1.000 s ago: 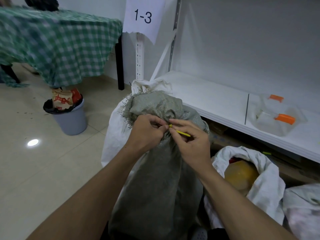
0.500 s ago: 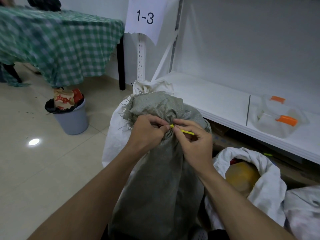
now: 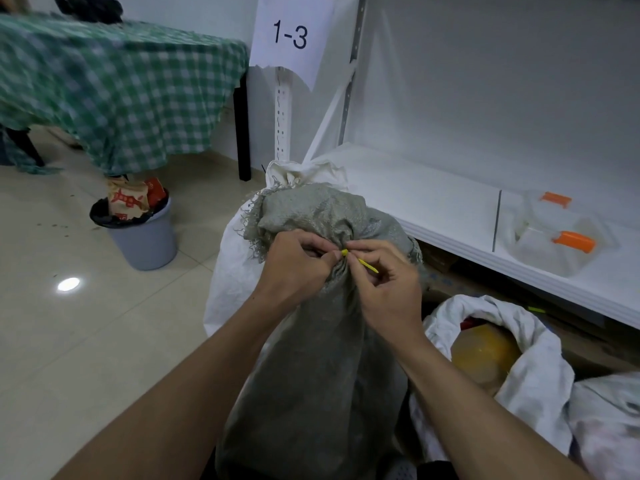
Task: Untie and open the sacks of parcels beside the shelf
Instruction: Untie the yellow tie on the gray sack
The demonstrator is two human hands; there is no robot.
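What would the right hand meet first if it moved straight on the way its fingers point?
The right hand pinches the yellow tie; straight on comes the gathered neck of the grey sack, then probably the left hand gripping it.

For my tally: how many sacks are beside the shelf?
4: grey sack in the middle, closed white sack behind it, open white sack to its right, pale sack at the lower right edge. More may be hidden.
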